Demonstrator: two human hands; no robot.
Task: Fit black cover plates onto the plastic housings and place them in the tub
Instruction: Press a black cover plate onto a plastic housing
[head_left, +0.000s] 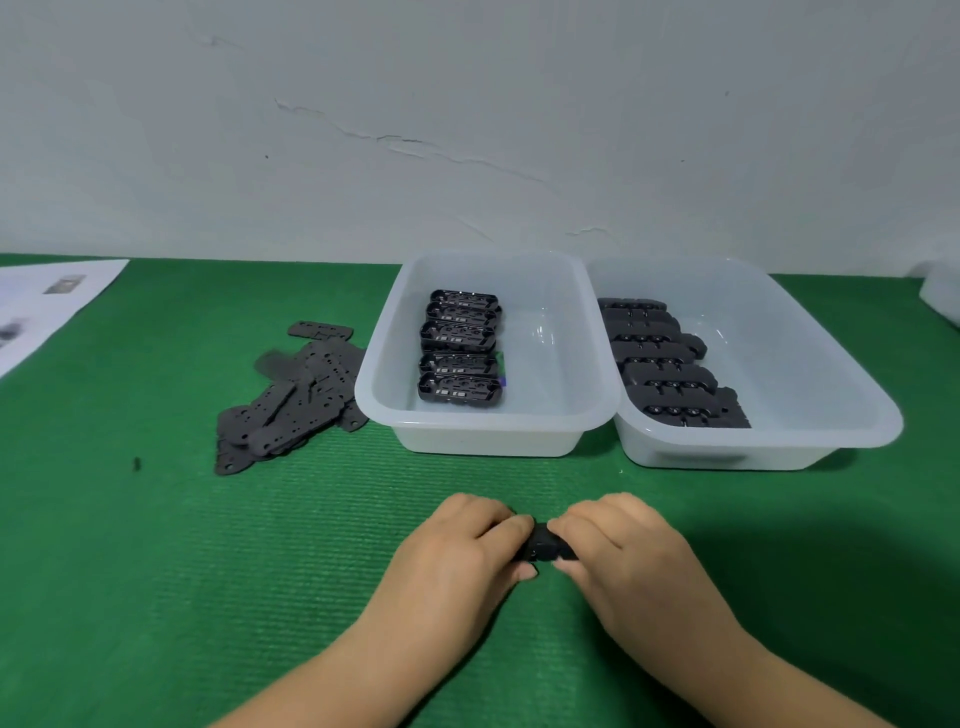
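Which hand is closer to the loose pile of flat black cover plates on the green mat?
Left. The left hand sits below and right of the pile of flat black cover plates; the right hand lies farther right, beyond it.

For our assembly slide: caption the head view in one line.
Both hands grip a black housing on the green mat before two tubs.

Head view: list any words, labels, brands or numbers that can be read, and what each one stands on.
None can be read.
Paper sheet at the table's far left: printed pictures only, too blurred to tell any text.
Black parts in the left tub and right tub: markings too small to read.
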